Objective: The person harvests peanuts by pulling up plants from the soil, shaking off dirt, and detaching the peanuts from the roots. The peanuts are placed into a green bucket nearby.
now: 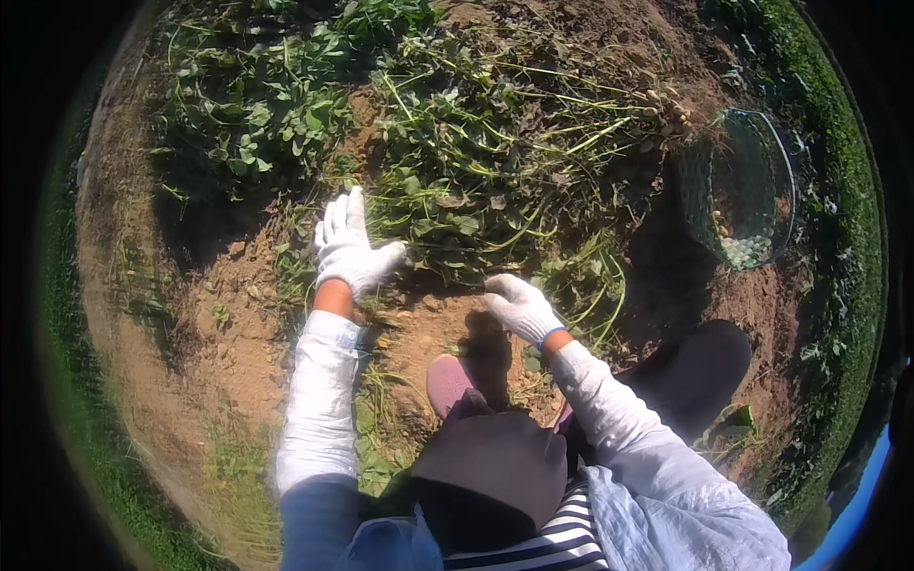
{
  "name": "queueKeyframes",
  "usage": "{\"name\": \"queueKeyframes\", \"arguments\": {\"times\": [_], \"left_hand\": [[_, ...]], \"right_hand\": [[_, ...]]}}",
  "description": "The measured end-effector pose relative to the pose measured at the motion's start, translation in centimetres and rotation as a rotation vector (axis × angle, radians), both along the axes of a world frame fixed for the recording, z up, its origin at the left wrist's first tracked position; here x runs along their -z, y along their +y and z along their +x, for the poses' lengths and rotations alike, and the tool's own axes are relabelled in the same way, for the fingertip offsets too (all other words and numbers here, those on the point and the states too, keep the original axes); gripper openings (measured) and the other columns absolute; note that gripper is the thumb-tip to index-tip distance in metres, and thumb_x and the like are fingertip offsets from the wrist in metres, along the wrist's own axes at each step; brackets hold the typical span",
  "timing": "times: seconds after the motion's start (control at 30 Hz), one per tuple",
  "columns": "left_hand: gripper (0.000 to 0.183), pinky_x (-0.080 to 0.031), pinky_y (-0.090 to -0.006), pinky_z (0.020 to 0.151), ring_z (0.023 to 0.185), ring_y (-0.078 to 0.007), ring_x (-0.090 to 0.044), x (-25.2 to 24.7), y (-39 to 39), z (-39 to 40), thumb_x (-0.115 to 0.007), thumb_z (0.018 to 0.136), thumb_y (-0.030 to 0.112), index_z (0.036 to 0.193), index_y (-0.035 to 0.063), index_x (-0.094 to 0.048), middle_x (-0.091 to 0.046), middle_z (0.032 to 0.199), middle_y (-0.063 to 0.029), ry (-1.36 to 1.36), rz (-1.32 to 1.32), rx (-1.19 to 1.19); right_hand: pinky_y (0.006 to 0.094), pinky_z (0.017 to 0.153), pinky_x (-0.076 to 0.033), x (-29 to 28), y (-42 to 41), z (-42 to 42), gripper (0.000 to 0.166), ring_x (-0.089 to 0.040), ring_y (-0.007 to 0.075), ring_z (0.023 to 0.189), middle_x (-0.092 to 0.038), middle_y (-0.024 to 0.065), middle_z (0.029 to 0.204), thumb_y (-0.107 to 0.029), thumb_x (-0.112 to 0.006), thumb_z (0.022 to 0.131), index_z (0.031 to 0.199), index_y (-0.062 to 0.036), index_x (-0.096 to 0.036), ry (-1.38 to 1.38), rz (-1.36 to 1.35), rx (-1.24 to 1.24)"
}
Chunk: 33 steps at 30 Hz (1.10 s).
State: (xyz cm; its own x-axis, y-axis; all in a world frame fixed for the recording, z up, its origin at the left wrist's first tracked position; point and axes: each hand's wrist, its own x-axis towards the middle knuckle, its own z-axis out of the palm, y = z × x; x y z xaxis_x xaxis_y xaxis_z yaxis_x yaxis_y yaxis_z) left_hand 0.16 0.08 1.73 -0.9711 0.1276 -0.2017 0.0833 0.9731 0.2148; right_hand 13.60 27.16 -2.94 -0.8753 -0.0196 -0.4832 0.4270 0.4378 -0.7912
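Note:
Both hands wear white knitted gloves. My left hand [351,246] is spread, palm down, with the thumb held away from the fingers and nothing in it. It is over the left edge of a heap of uprooted peanut plants [457,157]. At the near edge of that heap, my right hand [523,307] has curled fingers; whether anything is between them cannot be told. Peanut pods [671,108] hang in a cluster at the root ends, on the heap's right side. A green woven plastic basket [696,193] with a few pods inside stands to the right.
Leafy peanut plants [250,114] grow at upper left. Bare, crumbly soil [235,328] lies to the left and before my feet. My pink shoe [450,385] stands close to the heap. A strip of green plants [835,250] runs along the right.

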Motion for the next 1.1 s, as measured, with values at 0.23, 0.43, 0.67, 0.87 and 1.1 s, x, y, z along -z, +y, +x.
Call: {"name": "queueKeyframes", "arguments": {"times": [0.23, 0.43, 0.67, 0.87, 1.1], "left_hand": [[0.069, -0.044, -0.0453, 0.103, 0.112, -0.0336, -0.063, 4.6, 1.6, 0.0, -0.068, 0.083, 0.035, 0.144, 0.0140, -0.042, -0.064, 0.122, -0.0166, -0.255, -0.133, -0.052], [0.046, -0.053, -0.0466, 0.081, 0.093, -0.0369, -0.067, 1.5, -0.5, 9.4, -0.070, 0.079, 0.030, 0.121, 0.0129, -0.057, -0.067, 0.101, -0.0172, -0.146, -0.116, 0.140], [0.041, -0.054, -0.0465, 0.079, 0.086, -0.0335, -0.068, 9.6, -8.0, 26.6, -0.072, 0.078, 0.030, 0.115, 0.0168, -0.061, -0.069, 0.089, -0.0153, -0.235, -0.025, 0.003], [0.062, -0.051, -0.0404, 0.096, 0.113, -0.0336, -0.064, 1.6, -15.1, 27.8, -0.072, 0.079, 0.034, 0.135, 0.0099, -0.056, -0.065, 0.123, -0.0204, -0.796, -0.194, -0.139], [0.048, -0.050, -0.0352, 0.098, 0.115, -0.0285, -0.064, -18.0, 2.1, 6.2, -0.063, 0.089, 0.024, 0.132, 0.0053, -0.057, -0.064, 0.127, -0.0188, -0.382, 0.149, -0.063]], "right_hand": [[0.0308, 0.089, -0.052, -3.8, 7.7, -7.9, 0.040, -0.067, 0.0208, 0.100, -0.069, 0.0122, 0.114, -0.030, -0.066, 0.094, 0.123, -0.0022, -0.061, 0.283, -0.008, 0.520], [0.0399, 0.103, -0.043, -5.3, 17.3, -16.5, 0.093, -0.056, 0.0311, 0.120, -0.056, 0.0232, 0.135, -0.062, -0.074, 0.078, 0.137, 0.0057, -0.048, -0.064, -0.398, 0.993], [0.0339, 0.081, -0.048, 5.5, 17.6, -18.6, 0.046, -0.061, 0.0210, 0.093, -0.068, 0.0100, 0.109, -0.037, -0.066, 0.091, 0.123, -0.0038, -0.061, -0.129, -0.643, 0.944], [0.0355, 0.077, -0.048, 2.5, 4.5, -9.3, 0.048, -0.061, 0.0215, 0.085, -0.069, 0.0149, 0.097, -0.034, -0.075, 0.081, 0.103, 0.0084, -0.069, -0.223, -0.574, 0.751], [0.0412, 0.071, -0.057, -5.2, 10.2, -10.5, 0.049, -0.072, 0.0321, 0.080, -0.072, 0.0204, 0.085, -0.039, -0.049, 0.090, 0.091, 0.0059, -0.069, -0.152, 0.042, 0.074]]}}
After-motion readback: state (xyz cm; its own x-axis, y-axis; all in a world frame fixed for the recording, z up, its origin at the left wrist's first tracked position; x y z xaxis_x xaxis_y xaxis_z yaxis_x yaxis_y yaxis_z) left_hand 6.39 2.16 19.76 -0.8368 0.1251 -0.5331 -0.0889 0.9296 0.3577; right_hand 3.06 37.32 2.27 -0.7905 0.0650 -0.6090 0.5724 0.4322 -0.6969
